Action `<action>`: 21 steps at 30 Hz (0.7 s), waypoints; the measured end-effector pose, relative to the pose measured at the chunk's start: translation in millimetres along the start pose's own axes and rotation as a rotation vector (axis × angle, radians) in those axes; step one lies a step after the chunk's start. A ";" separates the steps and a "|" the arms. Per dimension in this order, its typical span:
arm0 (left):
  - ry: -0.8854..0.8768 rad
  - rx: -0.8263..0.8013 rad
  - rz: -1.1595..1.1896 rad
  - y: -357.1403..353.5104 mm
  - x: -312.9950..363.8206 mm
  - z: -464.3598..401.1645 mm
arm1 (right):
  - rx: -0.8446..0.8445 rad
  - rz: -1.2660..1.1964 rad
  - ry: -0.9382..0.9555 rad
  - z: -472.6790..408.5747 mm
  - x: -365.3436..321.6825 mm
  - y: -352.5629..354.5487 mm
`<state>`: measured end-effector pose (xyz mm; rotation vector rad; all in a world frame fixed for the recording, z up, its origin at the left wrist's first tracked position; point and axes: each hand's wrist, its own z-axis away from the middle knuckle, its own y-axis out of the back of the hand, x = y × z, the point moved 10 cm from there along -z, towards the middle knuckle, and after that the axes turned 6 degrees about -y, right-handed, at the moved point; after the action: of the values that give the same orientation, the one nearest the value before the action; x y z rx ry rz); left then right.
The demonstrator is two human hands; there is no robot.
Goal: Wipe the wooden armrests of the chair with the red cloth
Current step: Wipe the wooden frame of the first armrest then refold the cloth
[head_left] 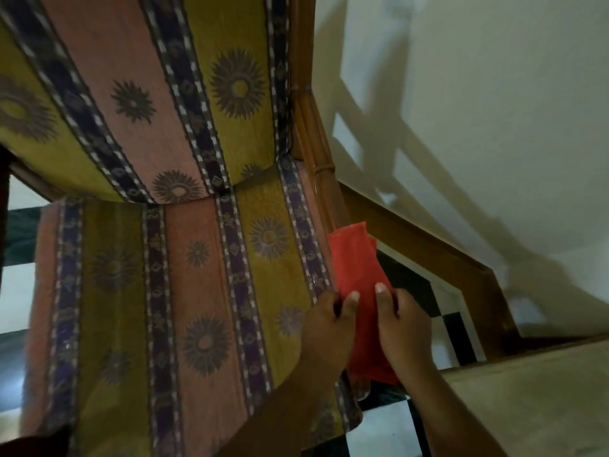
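Both hands on the red cloth (357, 275), over the armrest (324, 166).
Left hand (328, 328) and right hand (403, 328) pinch its edges, probably stretching it flat for wiping.

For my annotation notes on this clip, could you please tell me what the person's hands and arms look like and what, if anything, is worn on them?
Both are bare: the left hand and right hand wear no gloves, and no rings, watch or bracelet show on the visible parts. The forearms are uncovered down to the frame's lower edge, with no sleeve in sight. The fingernails are short and unpainted.
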<state>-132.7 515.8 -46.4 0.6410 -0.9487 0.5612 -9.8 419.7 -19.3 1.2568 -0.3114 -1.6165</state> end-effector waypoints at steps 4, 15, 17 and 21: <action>-0.052 0.055 0.113 23.2 11.9 7.3 | 0.043 -0.091 0.059 11.5 -20.9 2.8; -0.177 0.431 0.051 215.8 -1.8 57.5 | -0.113 -0.373 0.190 108.5 -131.8 -105.6; -0.171 0.534 -0.023 272.2 -13.9 75.4 | -0.178 -0.442 0.228 136.1 -161.2 -145.1; -0.197 0.656 -0.066 361.4 -31.4 110.7 | -0.282 -0.568 0.325 189.0 -215.2 -205.0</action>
<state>-456.8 679.0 63.8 1.3302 -0.9192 0.7667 -293.9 619.8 38.1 1.4310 0.5037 -1.7994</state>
